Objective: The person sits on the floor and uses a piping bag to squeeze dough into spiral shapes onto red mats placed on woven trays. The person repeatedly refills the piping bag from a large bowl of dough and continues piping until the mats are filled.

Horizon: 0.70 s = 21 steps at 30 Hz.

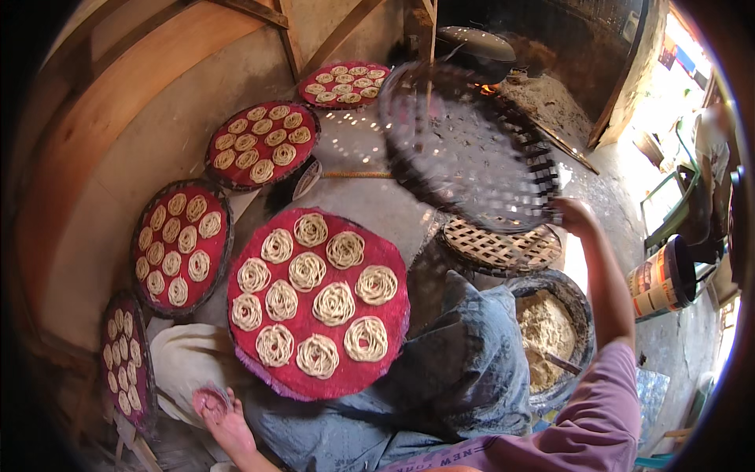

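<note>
My right hand (pixel 576 216) grips the rim of a large dark round openwork woven tray (pixel 472 149), raised at the upper right and blurred by motion. Low at the left, my left hand (pixel 230 429) is closed on a small pinkish round cup (pixel 210 403); its contents cannot be made out. Between my hands, over my lap, lies a round tray covered in red cloth (pixel 259 307). On that cloth sit several coiled rounds of pale dough strands (pixel 333 304), spaced apart.
More red-clothed trays with coils (pixel 182 245) stand along the left wall. Under the raised tray lies a pale lattice-woven tray (pixel 503 245). A basin of pale dough or batter (pixel 544 334) is by my right knee. A covered pan (pixel 476 51) sits over fire at the back; a bucket (pixel 664 275) is far right.
</note>
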Tool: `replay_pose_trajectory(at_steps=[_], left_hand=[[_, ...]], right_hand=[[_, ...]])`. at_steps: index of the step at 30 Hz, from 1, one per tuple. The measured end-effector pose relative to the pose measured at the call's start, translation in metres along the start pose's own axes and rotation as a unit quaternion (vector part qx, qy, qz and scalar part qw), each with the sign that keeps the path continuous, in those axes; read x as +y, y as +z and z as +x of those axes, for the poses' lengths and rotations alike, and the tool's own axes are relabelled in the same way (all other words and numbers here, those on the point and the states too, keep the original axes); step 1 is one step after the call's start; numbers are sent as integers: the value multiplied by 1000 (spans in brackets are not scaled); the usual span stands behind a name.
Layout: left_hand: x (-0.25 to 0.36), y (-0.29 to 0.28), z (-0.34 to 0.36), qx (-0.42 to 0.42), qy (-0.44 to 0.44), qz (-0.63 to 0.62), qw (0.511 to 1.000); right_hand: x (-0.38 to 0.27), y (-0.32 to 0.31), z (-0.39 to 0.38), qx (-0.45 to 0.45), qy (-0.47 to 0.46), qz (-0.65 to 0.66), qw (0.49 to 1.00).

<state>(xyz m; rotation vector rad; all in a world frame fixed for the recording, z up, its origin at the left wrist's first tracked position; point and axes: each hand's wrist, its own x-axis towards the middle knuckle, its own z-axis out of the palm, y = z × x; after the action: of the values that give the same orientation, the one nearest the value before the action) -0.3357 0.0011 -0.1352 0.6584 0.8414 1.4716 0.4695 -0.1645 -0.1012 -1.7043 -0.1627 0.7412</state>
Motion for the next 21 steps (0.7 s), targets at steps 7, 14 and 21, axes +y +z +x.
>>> replay_pose_trajectory(at_steps=[7,14,21], left_hand=[[7,8,-25,60,-24,92,994],[23,27,-59,139,-16,192,971],[19,18,-112,184,76,206,958]], right_hand=[[101,169,150,-68,22,-181,981],[201,260,200,-66,92,-254,961],[239,221,232,-314,-541,-508,592]])
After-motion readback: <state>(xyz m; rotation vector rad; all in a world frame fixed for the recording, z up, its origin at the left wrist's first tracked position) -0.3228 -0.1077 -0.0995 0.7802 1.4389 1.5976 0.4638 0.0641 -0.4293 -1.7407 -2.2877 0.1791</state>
